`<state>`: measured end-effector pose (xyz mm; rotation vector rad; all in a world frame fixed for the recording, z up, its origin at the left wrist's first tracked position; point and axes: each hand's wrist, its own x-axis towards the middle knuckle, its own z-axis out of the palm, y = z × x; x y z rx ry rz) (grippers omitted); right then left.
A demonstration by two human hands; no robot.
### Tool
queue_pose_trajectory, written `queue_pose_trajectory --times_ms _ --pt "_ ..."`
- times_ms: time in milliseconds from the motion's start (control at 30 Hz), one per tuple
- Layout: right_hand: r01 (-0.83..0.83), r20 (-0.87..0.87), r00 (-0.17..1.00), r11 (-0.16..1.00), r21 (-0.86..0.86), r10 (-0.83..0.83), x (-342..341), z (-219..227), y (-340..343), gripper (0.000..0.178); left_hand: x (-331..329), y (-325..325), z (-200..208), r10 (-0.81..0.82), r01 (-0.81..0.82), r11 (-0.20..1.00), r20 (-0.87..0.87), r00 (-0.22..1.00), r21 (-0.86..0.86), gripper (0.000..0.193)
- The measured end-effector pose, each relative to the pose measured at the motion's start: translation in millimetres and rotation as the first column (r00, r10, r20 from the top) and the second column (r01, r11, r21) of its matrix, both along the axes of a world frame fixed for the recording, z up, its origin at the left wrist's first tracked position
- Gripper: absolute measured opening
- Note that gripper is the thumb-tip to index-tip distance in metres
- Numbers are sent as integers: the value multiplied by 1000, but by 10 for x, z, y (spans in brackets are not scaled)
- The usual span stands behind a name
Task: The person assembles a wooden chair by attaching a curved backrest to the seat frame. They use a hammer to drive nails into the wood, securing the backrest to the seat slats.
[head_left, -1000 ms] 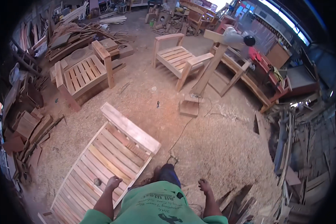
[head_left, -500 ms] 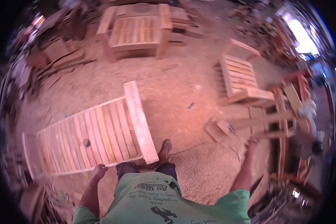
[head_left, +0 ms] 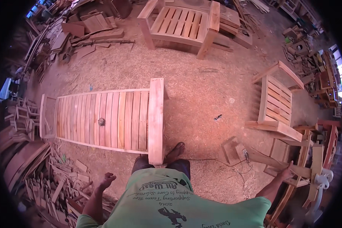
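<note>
My left hand (head_left: 107,181) hangs over the floor below the bench's long edge, holding nothing, its fingers loosely bent and apart. The slatted wooden bench (head_left: 156,121) is nearest to it, with a small dark round lump (head_left: 101,121) on its slats. Out to the right, my right hand (head_left: 287,173) is against the lower edge of a long plank (head_left: 268,159). Some of its fingers are hidden there, so I cannot tell whether it grips. Beyond the plank's right end stand an upright wooden piece (head_left: 316,161) and a white wheel-like part (head_left: 324,178).
Slatted chairs stand at the far middle (head_left: 212,17) and at the right (head_left: 277,100). A dark cord (head_left: 209,159) crosses the sawdust floor beside my foot. Scrap wood (head_left: 60,190) is heaped at lower left, with more boards (head_left: 97,24) at far left.
The view has turned, so the bench looks straighter and the chairs sit further right. My right hand has moved outward to the plank. My left hand has come away from the bench's edge.
</note>
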<state>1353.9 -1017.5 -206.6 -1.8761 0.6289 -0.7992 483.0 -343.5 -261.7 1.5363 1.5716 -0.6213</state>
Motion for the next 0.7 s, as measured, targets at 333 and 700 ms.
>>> queue_pose_trajectory --times_ms 333,700 --pt "34 11 999 998 -56 -34 -72 59 -136 110 633 -155 -244 28 -22 998 112 993 -54 69" --pt "272 -49 957 945 -181 -285 58 296 -75 101 1346 103 -426 -150 145 989 211 966 42 63"
